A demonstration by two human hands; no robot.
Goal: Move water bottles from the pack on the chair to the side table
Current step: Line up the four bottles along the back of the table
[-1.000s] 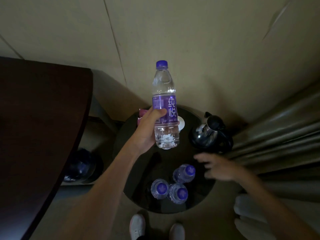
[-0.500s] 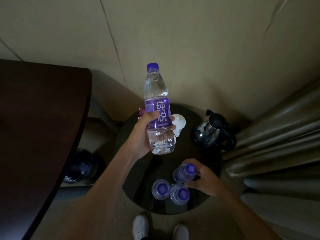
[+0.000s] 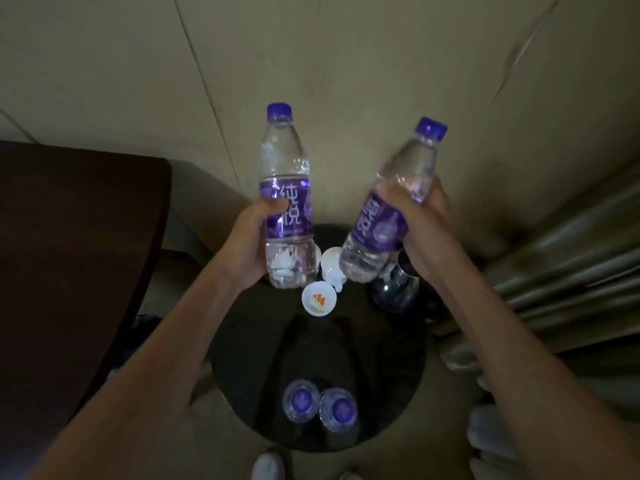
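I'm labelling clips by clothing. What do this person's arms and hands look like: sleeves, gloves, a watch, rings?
Both forearms are bare as far as they show, with no sleeve in view. The left hand and right hand wear no gloves. No watch, band or ring shows, though the light is dim.

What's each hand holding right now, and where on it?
Left hand: upright water bottle, gripped around the purple label at mid-body. Right hand: tilted water bottle, gripped around the upper part of its label.
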